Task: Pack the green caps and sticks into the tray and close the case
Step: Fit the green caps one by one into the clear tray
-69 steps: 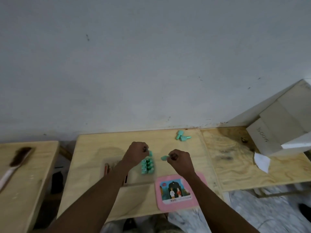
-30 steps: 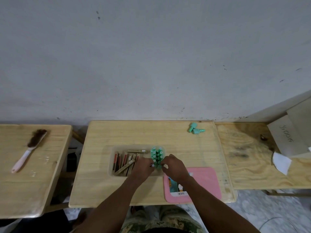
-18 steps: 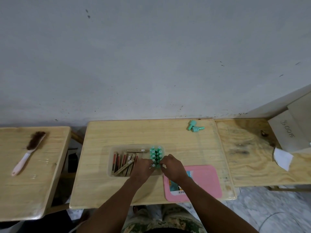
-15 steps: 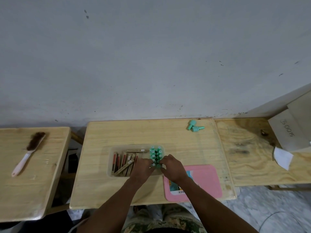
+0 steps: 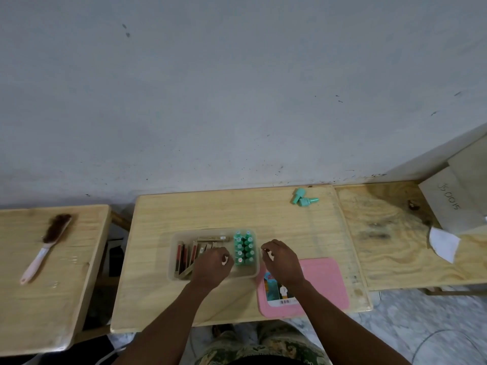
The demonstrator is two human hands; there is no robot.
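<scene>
A clear tray (image 5: 172, 259) lies on the middle wooden table. In its right end several green caps (image 5: 244, 247) stand in two rows; in its left part lie several brown and red sticks (image 5: 187, 255). Two loose green caps (image 5: 303, 199) lie at the table's far right. A pink case lid (image 5: 325, 285) lies flat right of the tray. My left hand (image 5: 212, 267) hovers over the tray left of the caps, fingers curled, holding nothing visible. My right hand (image 5: 283, 260) hangs just right of the tray, fingers curled, apart from the caps.
A pink-handled brush (image 5: 47, 245) lies on the left table. The right table holds a white box (image 5: 453, 204) and a scrap of white paper (image 5: 444, 243). A grey wall stands right behind the tables.
Both hands have let go of the green cap cluster and drawn apart, left hand to the left and right hand to the right. The caps stay standing in the tray.
</scene>
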